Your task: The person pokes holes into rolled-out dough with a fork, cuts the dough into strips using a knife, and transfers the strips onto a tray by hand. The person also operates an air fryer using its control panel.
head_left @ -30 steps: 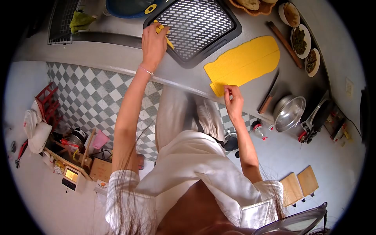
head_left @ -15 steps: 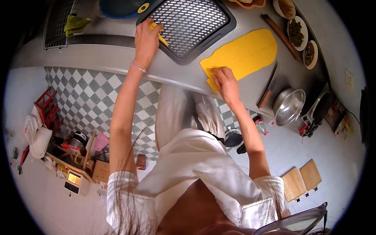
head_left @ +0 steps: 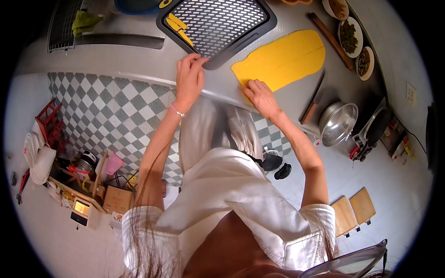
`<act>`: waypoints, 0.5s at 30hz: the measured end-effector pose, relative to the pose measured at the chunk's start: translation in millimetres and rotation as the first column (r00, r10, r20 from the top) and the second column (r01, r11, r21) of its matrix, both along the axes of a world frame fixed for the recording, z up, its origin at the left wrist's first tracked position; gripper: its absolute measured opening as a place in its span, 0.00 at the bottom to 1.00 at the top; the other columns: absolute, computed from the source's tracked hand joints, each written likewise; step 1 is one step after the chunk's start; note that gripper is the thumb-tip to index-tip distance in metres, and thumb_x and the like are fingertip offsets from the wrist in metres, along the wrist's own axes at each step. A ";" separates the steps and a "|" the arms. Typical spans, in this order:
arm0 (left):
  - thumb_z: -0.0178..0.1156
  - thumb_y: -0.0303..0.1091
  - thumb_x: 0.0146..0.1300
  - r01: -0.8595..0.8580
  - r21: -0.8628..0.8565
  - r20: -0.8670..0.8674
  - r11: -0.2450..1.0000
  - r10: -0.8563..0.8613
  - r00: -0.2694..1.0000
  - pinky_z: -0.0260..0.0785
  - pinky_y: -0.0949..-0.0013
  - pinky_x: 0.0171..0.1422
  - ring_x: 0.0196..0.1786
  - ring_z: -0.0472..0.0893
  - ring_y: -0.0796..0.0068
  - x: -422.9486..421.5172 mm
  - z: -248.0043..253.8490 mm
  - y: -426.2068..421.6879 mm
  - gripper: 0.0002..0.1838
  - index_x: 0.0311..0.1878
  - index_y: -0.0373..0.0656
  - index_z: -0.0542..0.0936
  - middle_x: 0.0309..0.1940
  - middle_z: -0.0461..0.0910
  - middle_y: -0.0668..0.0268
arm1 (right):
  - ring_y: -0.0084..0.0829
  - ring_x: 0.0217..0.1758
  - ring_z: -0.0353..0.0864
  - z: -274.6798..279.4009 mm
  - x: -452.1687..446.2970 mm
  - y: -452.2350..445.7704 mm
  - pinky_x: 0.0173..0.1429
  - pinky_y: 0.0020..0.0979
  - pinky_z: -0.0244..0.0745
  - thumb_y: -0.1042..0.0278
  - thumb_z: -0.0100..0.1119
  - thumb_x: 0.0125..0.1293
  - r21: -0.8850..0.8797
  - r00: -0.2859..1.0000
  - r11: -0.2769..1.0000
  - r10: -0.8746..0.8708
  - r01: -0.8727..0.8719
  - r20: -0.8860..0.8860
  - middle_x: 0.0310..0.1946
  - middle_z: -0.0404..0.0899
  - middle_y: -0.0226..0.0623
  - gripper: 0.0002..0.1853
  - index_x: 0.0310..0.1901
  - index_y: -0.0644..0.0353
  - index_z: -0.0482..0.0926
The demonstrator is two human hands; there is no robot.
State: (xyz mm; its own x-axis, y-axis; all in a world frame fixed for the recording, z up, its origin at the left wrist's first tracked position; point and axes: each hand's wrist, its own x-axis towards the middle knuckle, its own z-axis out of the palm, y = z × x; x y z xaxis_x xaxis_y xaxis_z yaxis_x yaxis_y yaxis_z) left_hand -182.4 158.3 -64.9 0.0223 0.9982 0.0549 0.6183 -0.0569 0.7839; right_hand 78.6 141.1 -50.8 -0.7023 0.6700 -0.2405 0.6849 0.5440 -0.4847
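Flat yellow dough sheet (head_left: 285, 55): one end rounded, faint lengthwise line. Right hand (head_left: 258, 96), left hand (head_left: 190, 78): fingers bent, grips unclear.

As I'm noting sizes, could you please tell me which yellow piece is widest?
The large sheet on the counter, with the right hand at its near end; the perforated tray holds narrow strips.

Metal counter (head_left: 125, 58), busiest toward R.
Blk perforated tray (head_left: 227, 25) ctr; yellow sheet (head_left: 285, 60) just R; wooden rod (head_left: 331, 41) far R, w/ 3 food dishes (head_left: 360, 37) alongside; knife (head_left: 313, 102) & metal bowl (head_left: 340, 123) nr R; blue basin (head_left: 136, 6) far L.
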 end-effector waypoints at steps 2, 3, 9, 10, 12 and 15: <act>0.54 0.17 0.52 -0.014 -0.008 0.028 1.000 0.014 1.000 0.67 0.62 0.53 0.47 0.71 0.58 11.0 -1.2 -17.1 0.19 0.47 0.42 0.80 0.48 0.73 0.59 | 0.36 0.46 0.71 -0.3 -2.1 4.3 0.49 0.34 0.68 0.72 0.52 0.55 -0.028 1.000 1.000 0.005 -0.005 -0.020 0.38 0.69 0.37 0.13 0.43 0.60 0.76; 0.54 0.17 0.52 -0.022 -0.012 0.042 1.000 0.023 0.999 0.67 0.61 0.54 0.47 0.71 0.58 16.6 -2.6 -24.7 0.18 0.47 0.41 0.79 0.48 0.74 0.59 | 0.36 0.46 0.71 -0.2 -3.6 6.4 0.49 0.34 0.68 0.71 0.52 0.55 -0.042 1.000 0.999 0.008 -0.009 -0.030 0.38 0.69 0.37 0.12 0.42 0.60 0.76; 0.55 0.17 0.54 0.057 -0.113 0.143 0.992 -0.040 0.989 0.68 0.62 0.54 0.49 0.74 0.58 54.6 -21.0 -65.7 0.18 0.49 0.39 0.77 0.48 0.73 0.58 | 0.35 0.48 0.72 -10.2 3.6 2.8 0.50 0.33 0.68 0.70 0.52 0.54 0.006 0.987 0.995 0.100 -0.100 -0.124 0.43 0.73 0.36 0.10 0.39 0.58 0.74; 0.56 0.18 0.54 0.073 -0.155 0.164 0.985 -0.047 0.985 0.68 0.62 0.54 0.49 0.74 0.58 60.2 -21.2 -69.5 0.18 0.50 0.39 0.76 0.49 0.73 0.57 | 0.35 0.48 0.72 -11.6 5.1 1.2 0.51 0.33 0.68 0.70 0.52 0.54 0.006 0.985 0.993 0.116 -0.117 -0.128 0.43 0.73 0.35 0.10 0.39 0.58 0.74; 0.58 0.20 0.54 0.107 -0.239 0.210 0.965 -0.057 0.976 0.69 0.62 0.55 0.50 0.74 0.58 71.9 -21.5 -76.7 0.20 0.52 0.39 0.74 0.49 0.73 0.57 | 0.34 0.49 0.73 -13.1 8.9 -1.4 0.51 0.32 0.69 0.70 0.52 0.55 0.005 0.980 0.989 0.150 -0.150 -0.135 0.45 0.75 0.34 0.09 0.39 0.58 0.74; 0.62 0.22 0.52 0.161 -0.255 0.174 0.953 -0.119 0.978 0.69 0.62 0.56 0.50 0.74 0.56 85.2 -21.4 -85.0 0.22 0.53 0.39 0.73 0.50 0.73 0.56 | 0.33 0.49 0.73 -8.6 13.9 -5.8 0.52 0.33 0.69 0.70 0.53 0.54 0.030 0.977 0.992 0.124 -0.120 -0.172 0.45 0.76 0.32 0.11 0.41 0.57 0.74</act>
